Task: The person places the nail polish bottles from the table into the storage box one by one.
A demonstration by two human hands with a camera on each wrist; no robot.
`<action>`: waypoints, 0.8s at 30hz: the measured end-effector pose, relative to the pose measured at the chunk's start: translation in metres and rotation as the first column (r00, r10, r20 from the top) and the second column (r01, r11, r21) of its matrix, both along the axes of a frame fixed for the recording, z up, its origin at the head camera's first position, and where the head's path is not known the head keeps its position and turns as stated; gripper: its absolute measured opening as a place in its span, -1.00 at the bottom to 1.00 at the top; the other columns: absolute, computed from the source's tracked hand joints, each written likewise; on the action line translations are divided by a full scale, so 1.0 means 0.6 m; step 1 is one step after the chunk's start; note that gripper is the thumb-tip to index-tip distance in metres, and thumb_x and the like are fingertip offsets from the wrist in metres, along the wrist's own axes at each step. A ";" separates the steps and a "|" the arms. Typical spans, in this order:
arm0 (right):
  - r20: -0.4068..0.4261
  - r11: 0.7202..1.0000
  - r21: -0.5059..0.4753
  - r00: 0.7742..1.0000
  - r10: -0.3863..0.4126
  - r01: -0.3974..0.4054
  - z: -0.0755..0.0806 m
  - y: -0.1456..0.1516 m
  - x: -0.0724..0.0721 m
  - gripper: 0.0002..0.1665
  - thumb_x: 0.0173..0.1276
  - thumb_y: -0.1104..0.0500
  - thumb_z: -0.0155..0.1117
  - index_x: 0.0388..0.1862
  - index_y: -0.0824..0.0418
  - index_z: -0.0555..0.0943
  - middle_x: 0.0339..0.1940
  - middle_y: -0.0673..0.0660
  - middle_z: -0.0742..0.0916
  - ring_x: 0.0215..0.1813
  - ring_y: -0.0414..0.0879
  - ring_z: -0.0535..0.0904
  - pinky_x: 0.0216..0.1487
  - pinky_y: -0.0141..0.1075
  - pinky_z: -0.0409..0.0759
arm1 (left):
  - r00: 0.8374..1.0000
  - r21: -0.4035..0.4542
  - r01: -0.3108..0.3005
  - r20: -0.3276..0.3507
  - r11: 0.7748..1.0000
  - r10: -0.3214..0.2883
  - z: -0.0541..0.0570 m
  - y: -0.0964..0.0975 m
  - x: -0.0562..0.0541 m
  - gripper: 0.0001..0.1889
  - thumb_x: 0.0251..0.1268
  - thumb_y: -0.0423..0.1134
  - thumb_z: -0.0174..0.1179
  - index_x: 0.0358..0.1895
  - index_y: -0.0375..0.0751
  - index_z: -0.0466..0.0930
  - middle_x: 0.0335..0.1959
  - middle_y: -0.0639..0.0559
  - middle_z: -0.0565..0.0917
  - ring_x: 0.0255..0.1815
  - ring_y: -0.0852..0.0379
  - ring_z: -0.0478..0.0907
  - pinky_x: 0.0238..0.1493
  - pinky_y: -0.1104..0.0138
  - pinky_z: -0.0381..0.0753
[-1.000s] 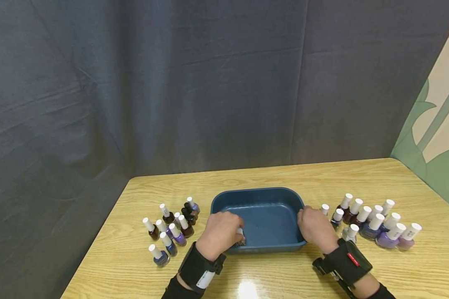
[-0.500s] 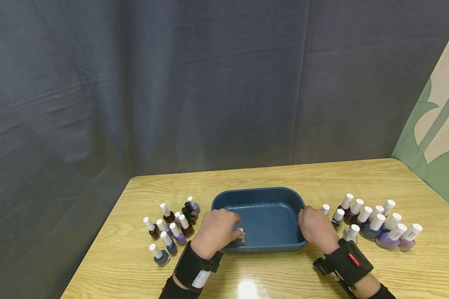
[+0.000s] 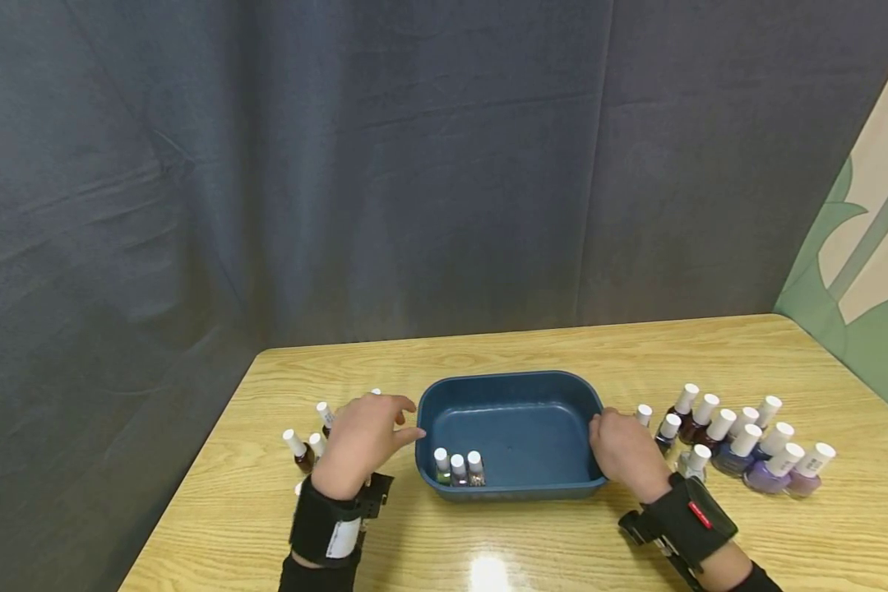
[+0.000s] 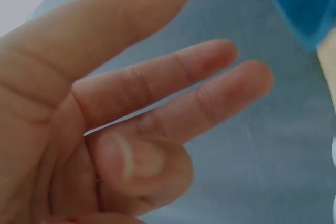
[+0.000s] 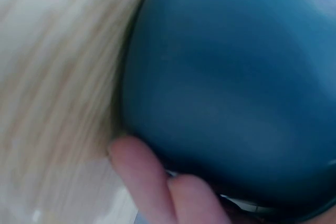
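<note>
A dark blue rectangular plastic bin (image 3: 518, 494) sits mid-table. In its front left corner three small nail polish bottles (image 3: 457, 470) with white caps stand side by side. Just left of the bin, my left hand (image 3: 363, 440) hovers with thumb and fingers spread and nothing between them; the left wrist view shows its loosely bent fingers (image 4: 210, 93). It hides most of the left group of nail polish bottles (image 3: 299, 450). My right hand (image 3: 625, 452) grips the bin's right rim; in the right wrist view its fingers (image 5: 142, 177) lie against the bin's outer wall.
Right of the bin stands a group of white-capped nail polish bottles (image 3: 740, 448), dark, blue, purple and pinkish, close beside the right hand. A grey cloth (image 3: 429, 164) hangs behind the wooden table (image 3: 533, 543).
My left hand has let go of a glittery nail polish bottle in the bin's front left corner and moved out left over the left group. My right hand stays on the rim.
</note>
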State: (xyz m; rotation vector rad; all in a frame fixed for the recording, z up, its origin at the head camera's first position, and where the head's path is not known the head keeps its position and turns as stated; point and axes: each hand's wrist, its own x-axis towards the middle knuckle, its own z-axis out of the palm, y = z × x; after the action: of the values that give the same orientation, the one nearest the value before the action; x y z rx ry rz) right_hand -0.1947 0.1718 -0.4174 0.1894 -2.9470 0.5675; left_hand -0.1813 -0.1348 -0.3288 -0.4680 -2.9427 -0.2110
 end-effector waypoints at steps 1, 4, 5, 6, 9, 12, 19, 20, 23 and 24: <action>0.002 1.000 0.001 1.000 -0.001 0.001 0.000 0.000 0.000 -0.66 0.38 0.29 -0.16 -0.48 0.47 0.48 -0.64 0.19 0.48 -0.63 0.00 0.43 -0.57 -0.18 0.39 | 0.999 0.010 -0.033 0.011 0.999 0.033 0.004 -0.010 -0.001 -0.72 -0.03 -0.04 0.35 -0.24 -0.05 0.67 -0.46 0.10 0.68 -0.51 0.18 0.56 -0.59 0.39 0.39; 0.000 1.000 0.002 1.000 -0.001 0.001 0.000 0.000 -0.001 -0.66 0.38 0.29 -0.16 -0.48 0.47 0.48 -0.64 0.19 0.48 -0.62 0.00 0.44 -0.57 -0.17 0.40 | 0.992 0.025 -0.120 0.043 0.992 0.119 0.015 -0.042 -0.002 -0.72 -0.01 -0.06 0.35 -0.22 -0.06 0.67 -0.42 0.07 0.68 -0.52 0.17 0.54 -0.57 0.35 0.40; -0.001 1.000 0.002 1.000 -0.001 0.001 0.000 0.000 -0.001 -0.66 0.38 0.29 -0.16 -0.48 0.47 0.48 -0.64 0.19 0.48 -0.62 0.01 0.44 -0.57 -0.17 0.40 | 0.988 0.022 -0.147 0.052 0.989 0.146 0.019 -0.053 -0.001 -0.72 -0.01 -0.06 0.35 -0.21 -0.07 0.67 -0.40 0.06 0.69 -0.52 0.17 0.54 -0.58 0.35 0.39; -0.002 1.000 0.001 1.000 0.000 0.000 0.000 0.000 -0.001 -0.66 0.38 0.29 -0.16 -0.48 0.47 0.48 -0.64 0.20 0.48 -0.62 0.02 0.45 -0.56 -0.16 0.40 | 0.983 0.023 -0.172 0.064 0.985 0.170 0.021 -0.064 0.000 -0.71 -0.01 -0.07 0.34 -0.19 -0.07 0.66 -0.38 0.05 0.69 -0.52 0.16 0.54 -0.59 0.34 0.38; -0.003 1.000 -0.001 1.000 0.000 0.000 0.001 0.000 0.000 -0.66 0.38 0.29 -0.15 -0.48 0.48 0.49 -0.63 0.21 0.49 -0.61 0.04 0.46 -0.55 -0.15 0.42 | 0.970 0.015 -0.229 0.093 0.973 0.227 0.026 -0.094 0.003 -0.66 0.00 -0.10 0.34 -0.12 -0.14 0.65 -0.31 0.01 0.70 -0.48 0.12 0.57 -0.56 0.31 0.42; 0.008 1.000 -0.005 1.000 -0.005 0.005 0.002 -0.001 0.001 -0.66 0.38 0.29 -0.16 -0.46 0.49 0.48 -0.64 0.21 0.49 -0.61 0.05 0.47 -0.55 -0.14 0.41 | 0.962 0.009 -0.255 0.106 0.967 0.253 0.023 -0.112 0.003 -0.66 -0.02 -0.11 0.35 -0.15 -0.16 0.66 -0.32 0.01 0.70 -0.46 0.09 0.58 -0.55 0.28 0.44; 0.010 1.000 -0.007 1.000 -0.012 0.012 0.001 0.000 0.001 -0.66 0.38 0.29 -0.16 -0.46 0.49 0.48 -0.64 0.21 0.49 -0.61 0.05 0.47 -0.56 -0.14 0.41 | 0.967 -0.026 -0.225 0.115 0.974 0.227 -0.005 -0.106 -0.010 -0.86 -0.02 -0.16 0.35 -0.43 -0.11 0.65 -0.59 0.11 0.56 -0.62 0.20 0.37 -0.63 0.36 0.26; 0.011 1.000 -0.008 1.000 -0.013 0.013 0.001 0.000 0.001 -0.66 0.38 0.29 -0.17 -0.46 0.48 0.48 -0.64 0.21 0.49 -0.61 0.05 0.47 -0.55 -0.14 0.42 | 0.969 -0.030 -0.220 0.110 0.975 0.222 -0.008 -0.102 -0.012 -0.87 -0.01 -0.17 0.35 -0.44 -0.11 0.65 -0.60 0.12 0.56 -0.62 0.20 0.37 -0.63 0.36 0.26; 0.024 1.000 -0.016 1.000 -0.015 0.015 0.002 0.001 -0.001 -0.65 0.39 0.28 -0.18 -0.46 0.48 0.47 -0.64 0.21 0.49 -0.60 0.05 0.47 -0.55 -0.13 0.41 | 0.974 -0.048 -0.204 0.091 0.978 0.207 -0.016 -0.090 -0.015 -0.86 -0.02 -0.19 0.35 -0.36 -0.11 0.68 -0.56 0.13 0.61 -0.57 0.21 0.45 -0.61 0.35 0.34; 0.026 1.000 -0.019 1.000 -0.014 0.015 0.002 0.001 -0.001 -0.64 0.39 0.28 -0.19 -0.46 0.48 0.47 -0.64 0.21 0.49 -0.60 0.05 0.47 -0.55 -0.14 0.41 | 0.975 -0.051 -0.200 0.089 0.979 0.204 -0.018 -0.086 -0.015 -0.83 -0.03 -0.20 0.36 -0.31 -0.09 0.69 -0.52 0.13 0.63 -0.55 0.21 0.48 -0.59 0.34 0.38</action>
State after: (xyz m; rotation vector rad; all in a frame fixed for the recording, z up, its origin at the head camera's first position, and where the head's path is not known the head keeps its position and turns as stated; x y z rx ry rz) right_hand -0.1953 0.1723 -0.4164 0.1593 -2.9646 0.6002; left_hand -0.1903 -0.1865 -0.3398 -0.1652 -3.0646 -0.1508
